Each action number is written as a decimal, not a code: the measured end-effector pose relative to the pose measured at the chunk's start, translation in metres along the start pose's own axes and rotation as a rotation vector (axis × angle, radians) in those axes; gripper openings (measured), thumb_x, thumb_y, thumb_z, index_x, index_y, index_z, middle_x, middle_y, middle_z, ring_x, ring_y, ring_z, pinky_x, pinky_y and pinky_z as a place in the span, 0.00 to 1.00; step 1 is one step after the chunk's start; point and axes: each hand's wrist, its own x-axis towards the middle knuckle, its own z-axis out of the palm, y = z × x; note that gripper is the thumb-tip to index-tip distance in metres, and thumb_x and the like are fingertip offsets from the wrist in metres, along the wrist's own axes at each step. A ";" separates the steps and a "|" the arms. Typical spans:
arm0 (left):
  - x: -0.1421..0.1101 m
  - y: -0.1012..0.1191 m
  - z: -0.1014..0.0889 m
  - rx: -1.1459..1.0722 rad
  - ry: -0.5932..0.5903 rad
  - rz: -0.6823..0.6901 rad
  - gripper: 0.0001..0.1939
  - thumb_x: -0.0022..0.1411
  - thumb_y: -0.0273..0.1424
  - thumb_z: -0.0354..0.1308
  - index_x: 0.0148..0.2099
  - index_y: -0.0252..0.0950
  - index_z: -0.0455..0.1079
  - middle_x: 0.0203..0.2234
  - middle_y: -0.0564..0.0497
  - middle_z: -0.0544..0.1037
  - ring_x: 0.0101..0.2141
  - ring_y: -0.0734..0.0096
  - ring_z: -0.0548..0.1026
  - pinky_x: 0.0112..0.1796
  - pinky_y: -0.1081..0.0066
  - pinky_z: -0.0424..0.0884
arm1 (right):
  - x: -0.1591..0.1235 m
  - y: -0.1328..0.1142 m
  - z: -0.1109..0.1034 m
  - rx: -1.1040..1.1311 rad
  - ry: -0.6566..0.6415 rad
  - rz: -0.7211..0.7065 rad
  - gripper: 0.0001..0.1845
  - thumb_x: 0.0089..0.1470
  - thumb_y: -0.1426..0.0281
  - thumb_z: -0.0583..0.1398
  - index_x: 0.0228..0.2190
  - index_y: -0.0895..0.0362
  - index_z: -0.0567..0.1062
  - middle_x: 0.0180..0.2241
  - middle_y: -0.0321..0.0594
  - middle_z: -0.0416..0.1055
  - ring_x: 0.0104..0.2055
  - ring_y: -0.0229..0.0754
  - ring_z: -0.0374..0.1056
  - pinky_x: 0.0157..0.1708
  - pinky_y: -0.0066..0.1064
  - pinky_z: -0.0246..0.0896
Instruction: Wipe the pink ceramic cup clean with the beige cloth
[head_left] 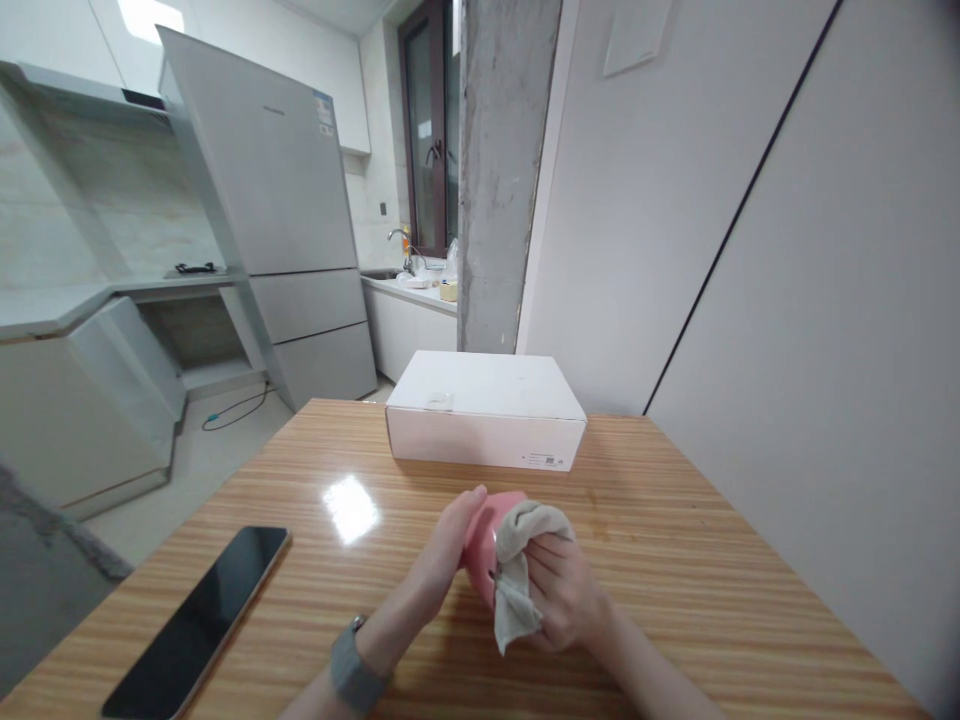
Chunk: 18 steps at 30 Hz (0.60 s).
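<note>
My left hand [442,555] grips a small pink rounded object [484,545] from its left side, just above the wooden table [675,560]. My right hand [562,590] is closed round a beige cloth [517,565] and presses it against the pink object's right side. A grey watch [352,668] sits on my left wrist. Most of the pink object is hidden by the cloth and fingers.
A white flat box [484,410] lies at the table's far edge, right behind my hands. A black phone [199,620] lies face up at the near left. Beyond are a grey fridge [277,220], kitchen counters, a concrete pillar [502,170] and a white wall on the right.
</note>
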 end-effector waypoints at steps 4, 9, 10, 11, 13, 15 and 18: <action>-0.005 0.006 0.004 0.115 0.039 -0.003 0.21 0.56 0.48 0.57 0.37 0.34 0.76 0.29 0.49 0.80 0.33 0.63 0.74 0.36 0.69 0.66 | 0.001 -0.003 0.006 0.050 -0.016 -0.033 0.15 0.55 0.72 0.47 0.30 0.60 0.73 0.21 0.45 0.73 0.26 0.45 0.70 0.34 0.38 0.70; -0.006 0.011 0.004 0.178 0.129 0.074 0.18 0.58 0.45 0.56 0.38 0.35 0.76 0.32 0.50 0.80 0.36 0.64 0.73 0.38 0.70 0.67 | 0.001 -0.001 0.008 0.036 -0.050 0.111 0.17 0.56 0.69 0.48 0.33 0.60 0.74 0.26 0.48 0.76 0.31 0.48 0.72 0.37 0.43 0.70; -0.005 0.013 0.002 0.163 0.138 0.113 0.18 0.59 0.45 0.56 0.38 0.34 0.75 0.33 0.50 0.80 0.37 0.63 0.73 0.40 0.69 0.67 | 0.000 0.000 0.009 0.014 -0.060 0.141 0.17 0.57 0.69 0.47 0.34 0.61 0.74 0.28 0.49 0.76 0.33 0.49 0.72 0.38 0.44 0.69; -0.004 0.014 0.001 0.145 0.144 0.147 0.19 0.59 0.44 0.56 0.38 0.33 0.75 0.34 0.49 0.80 0.38 0.63 0.73 0.41 0.69 0.67 | -0.002 0.002 0.009 -0.012 -0.072 0.167 0.18 0.57 0.68 0.47 0.36 0.62 0.74 0.31 0.51 0.76 0.36 0.51 0.73 0.40 0.45 0.69; -0.001 0.016 -0.004 0.090 0.168 0.211 0.20 0.60 0.44 0.55 0.41 0.32 0.74 0.36 0.48 0.80 0.41 0.62 0.74 0.44 0.67 0.67 | -0.004 0.005 0.008 -0.044 -0.094 0.199 0.21 0.59 0.65 0.48 0.44 0.65 0.72 0.40 0.57 0.75 0.45 0.54 0.71 0.45 0.49 0.66; 0.002 0.018 -0.008 0.001 0.187 0.223 0.22 0.61 0.44 0.54 0.45 0.31 0.73 0.41 0.46 0.79 0.44 0.60 0.73 0.47 0.66 0.65 | -0.007 0.007 0.008 -0.009 -0.094 0.275 0.25 0.60 0.62 0.48 0.51 0.65 0.69 0.50 0.59 0.70 0.54 0.58 0.65 0.51 0.54 0.60; 0.005 0.017 -0.012 -0.179 0.200 0.106 0.25 0.61 0.46 0.53 0.48 0.31 0.72 0.44 0.43 0.78 0.47 0.59 0.73 0.49 0.64 0.65 | -0.008 0.008 0.012 0.164 0.080 0.571 0.22 0.62 0.65 0.48 0.53 0.58 0.67 0.52 0.52 0.70 0.55 0.55 0.65 0.54 0.54 0.58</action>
